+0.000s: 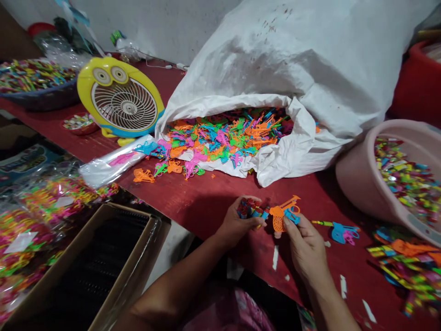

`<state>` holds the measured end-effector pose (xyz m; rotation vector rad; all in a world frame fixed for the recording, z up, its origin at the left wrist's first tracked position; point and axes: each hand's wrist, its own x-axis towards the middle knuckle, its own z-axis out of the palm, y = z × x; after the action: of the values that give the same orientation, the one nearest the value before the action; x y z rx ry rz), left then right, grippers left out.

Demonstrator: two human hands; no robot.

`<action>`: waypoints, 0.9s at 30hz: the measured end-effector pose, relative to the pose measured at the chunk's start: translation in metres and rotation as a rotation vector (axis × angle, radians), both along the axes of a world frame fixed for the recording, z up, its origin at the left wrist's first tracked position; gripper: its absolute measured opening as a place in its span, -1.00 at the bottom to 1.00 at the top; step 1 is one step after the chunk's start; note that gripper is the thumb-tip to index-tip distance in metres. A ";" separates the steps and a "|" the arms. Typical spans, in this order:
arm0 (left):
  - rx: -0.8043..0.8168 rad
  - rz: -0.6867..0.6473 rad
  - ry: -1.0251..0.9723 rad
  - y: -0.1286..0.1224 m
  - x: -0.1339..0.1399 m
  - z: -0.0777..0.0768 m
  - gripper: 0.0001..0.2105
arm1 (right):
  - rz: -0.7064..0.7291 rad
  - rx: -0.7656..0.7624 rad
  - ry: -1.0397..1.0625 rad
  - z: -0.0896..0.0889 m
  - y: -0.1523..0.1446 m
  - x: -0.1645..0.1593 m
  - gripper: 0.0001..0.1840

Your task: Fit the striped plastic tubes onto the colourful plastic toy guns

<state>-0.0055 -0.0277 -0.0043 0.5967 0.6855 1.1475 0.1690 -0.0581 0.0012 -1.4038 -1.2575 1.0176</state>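
My left hand (241,218) is closed round a bunch of small wrapped sticks (253,208) in red, blue and yellow. Between the thumb and fingers of my right hand (306,241) are an orange plastic toy gun (277,219) and a blue plastic piece (292,217) beside it. The orange toy gun's end meets the tip of one stick from the bunch; whether they are joined, I cannot tell. To the right on the table lies a blue toy gun (339,232) with a pink piece and a yellow-green stick at its end.
A big white sack (303,59) spills toy guns (220,138) onto the red table (179,207). At right stand a pink bucket (358,161) of sticks and a colourful pile (409,266). A yellow fan (127,101), plastic bags (113,161) and an open carton (103,216) are at left.
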 end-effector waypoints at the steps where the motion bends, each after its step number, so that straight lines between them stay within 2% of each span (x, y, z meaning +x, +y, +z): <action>1: 0.004 -0.006 -0.003 0.000 -0.001 0.000 -0.50 | 0.010 -0.001 -0.014 0.001 0.000 0.001 -0.76; 6: 0.046 -0.083 0.000 0.001 -0.006 -0.006 -0.50 | 0.052 -0.037 -0.091 0.009 -0.004 0.003 -0.76; 11: 0.062 -0.164 -0.007 0.002 -0.009 -0.010 -0.49 | 0.017 0.028 -0.184 0.016 -0.008 -0.005 -0.73; 16: 0.045 -0.153 0.012 0.003 -0.007 -0.010 -0.45 | 0.006 -0.009 0.002 0.008 -0.003 -0.021 -0.70; 19: 0.051 -0.092 0.054 0.001 -0.001 -0.009 -0.45 | -0.018 -0.069 0.135 0.001 0.004 -0.016 -0.71; 22: 0.025 0.015 0.085 0.001 0.003 -0.007 -0.47 | -0.167 -0.125 0.107 0.002 0.007 0.023 -0.64; 24: -0.020 0.080 0.090 0.003 0.001 -0.006 -0.47 | -0.282 -0.167 -0.057 0.007 0.005 0.069 -0.58; 25: -0.044 0.113 0.087 0.006 -0.002 -0.006 -0.46 | -0.305 -0.193 -0.210 0.012 0.002 0.094 -0.57; 27: -0.078 0.183 0.061 0.014 -0.011 -0.006 -0.44 | -0.270 -0.193 -0.661 0.023 -0.005 0.139 -0.59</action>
<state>-0.0168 -0.0138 -0.0108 0.5130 0.8471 1.2695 0.3084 -0.0630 0.0243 -2.1014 -1.3941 0.5047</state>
